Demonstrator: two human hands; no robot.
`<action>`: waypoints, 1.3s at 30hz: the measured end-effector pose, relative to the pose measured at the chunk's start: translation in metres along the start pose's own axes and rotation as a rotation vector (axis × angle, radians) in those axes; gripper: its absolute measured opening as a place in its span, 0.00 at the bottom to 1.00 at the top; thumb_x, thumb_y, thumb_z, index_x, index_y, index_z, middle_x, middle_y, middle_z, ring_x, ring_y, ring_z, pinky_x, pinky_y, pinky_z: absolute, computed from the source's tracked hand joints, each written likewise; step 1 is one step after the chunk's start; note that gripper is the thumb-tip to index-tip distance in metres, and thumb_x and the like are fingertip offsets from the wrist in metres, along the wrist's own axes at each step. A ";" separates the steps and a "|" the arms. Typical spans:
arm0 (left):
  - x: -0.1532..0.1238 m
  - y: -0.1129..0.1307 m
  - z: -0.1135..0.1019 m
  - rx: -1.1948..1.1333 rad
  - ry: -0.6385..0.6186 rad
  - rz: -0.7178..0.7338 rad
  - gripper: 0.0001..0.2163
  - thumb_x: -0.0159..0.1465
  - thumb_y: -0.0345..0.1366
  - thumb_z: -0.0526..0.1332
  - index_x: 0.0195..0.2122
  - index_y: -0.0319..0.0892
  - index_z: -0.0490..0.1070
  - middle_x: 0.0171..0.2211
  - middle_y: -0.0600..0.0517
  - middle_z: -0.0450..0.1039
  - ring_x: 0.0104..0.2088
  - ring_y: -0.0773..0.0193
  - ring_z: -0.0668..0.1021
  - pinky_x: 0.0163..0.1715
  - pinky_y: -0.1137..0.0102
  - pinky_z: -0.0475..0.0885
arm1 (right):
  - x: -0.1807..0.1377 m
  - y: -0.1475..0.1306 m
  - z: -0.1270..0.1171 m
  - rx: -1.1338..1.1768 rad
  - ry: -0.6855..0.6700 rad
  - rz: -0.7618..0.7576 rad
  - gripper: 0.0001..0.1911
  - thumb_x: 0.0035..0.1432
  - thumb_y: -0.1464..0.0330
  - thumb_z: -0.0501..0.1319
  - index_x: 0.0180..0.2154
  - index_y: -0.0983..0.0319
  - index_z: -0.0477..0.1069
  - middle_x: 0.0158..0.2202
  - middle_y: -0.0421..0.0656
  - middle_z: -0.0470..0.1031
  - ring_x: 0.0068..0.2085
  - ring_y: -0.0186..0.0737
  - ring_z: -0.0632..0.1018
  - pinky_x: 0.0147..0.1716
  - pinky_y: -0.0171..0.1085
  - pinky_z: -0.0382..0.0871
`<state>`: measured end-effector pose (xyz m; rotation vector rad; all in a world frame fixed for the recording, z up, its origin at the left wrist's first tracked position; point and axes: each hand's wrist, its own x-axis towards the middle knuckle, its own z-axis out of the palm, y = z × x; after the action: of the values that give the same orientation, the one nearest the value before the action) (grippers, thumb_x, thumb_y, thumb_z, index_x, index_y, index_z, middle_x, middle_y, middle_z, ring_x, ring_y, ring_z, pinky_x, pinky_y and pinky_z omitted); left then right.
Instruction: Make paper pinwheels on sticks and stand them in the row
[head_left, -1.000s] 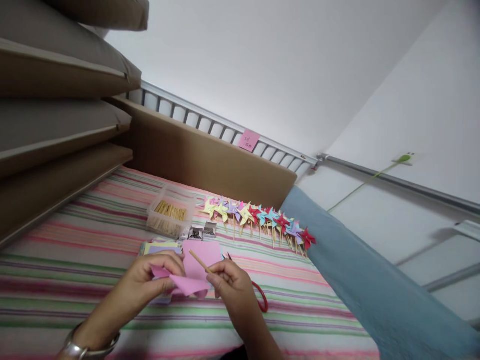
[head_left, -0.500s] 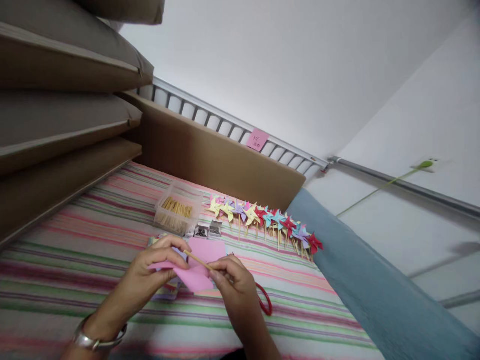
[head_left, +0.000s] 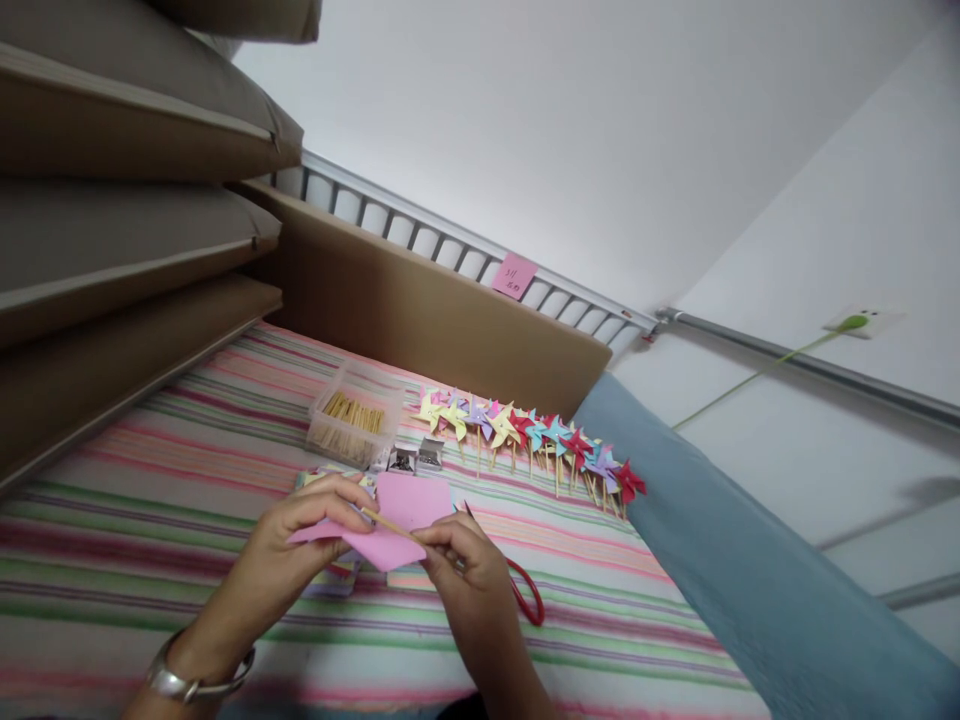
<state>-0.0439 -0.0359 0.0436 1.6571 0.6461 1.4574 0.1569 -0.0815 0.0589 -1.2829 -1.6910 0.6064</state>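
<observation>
Between the thumb and fingers of my left hand (head_left: 311,520) is a bent sheet of pink paper (head_left: 382,548). A thin wooden stick (head_left: 394,526) lies slantwise over this sheet, its upper left end by my left fingertips. My right hand (head_left: 469,565) pinches the stick's lower right end. Beneath the hands, another pink sheet (head_left: 412,497) lies flat on a stack of coloured paper. Red-handled scissors (head_left: 534,600) stick out from behind my right hand, their blades mostly hidden.
Behind the hands stands a clear plastic box (head_left: 349,420) of wooden sticks, beside two small boxes of dark pins (head_left: 403,459). A row of paper pinwheels (head_left: 555,435) runs to the right on the striped cloth (head_left: 615,620). A brown board (head_left: 435,310) rises behind; cushions (head_left: 135,240) are stacked at left.
The held pink paper has tilted and shifted slightly left, and the stick has come a little lower with it. Both hands keep their grips.
</observation>
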 end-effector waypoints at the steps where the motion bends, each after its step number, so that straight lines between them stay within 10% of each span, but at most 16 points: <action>1: 0.000 0.000 0.000 0.000 0.002 -0.002 0.06 0.56 0.40 0.66 0.26 0.46 0.79 0.32 0.49 0.77 0.39 0.57 0.76 0.43 0.67 0.66 | 0.000 0.001 0.000 -0.001 -0.007 -0.001 0.06 0.54 0.74 0.61 0.31 0.60 0.77 0.29 0.41 0.72 0.31 0.35 0.73 0.29 0.30 0.65; 39: -0.003 -0.001 0.003 -0.054 0.038 -0.028 0.03 0.54 0.34 0.67 0.24 0.44 0.77 0.32 0.49 0.79 0.39 0.56 0.78 0.49 0.59 0.67 | -0.002 -0.004 0.005 0.015 0.159 -0.107 0.06 0.53 0.75 0.63 0.29 0.59 0.77 0.28 0.41 0.71 0.30 0.35 0.74 0.29 0.32 0.70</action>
<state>-0.0413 -0.0382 0.0410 1.5767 0.6425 1.4767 0.1502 -0.0838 0.0592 -1.1896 -1.6095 0.4413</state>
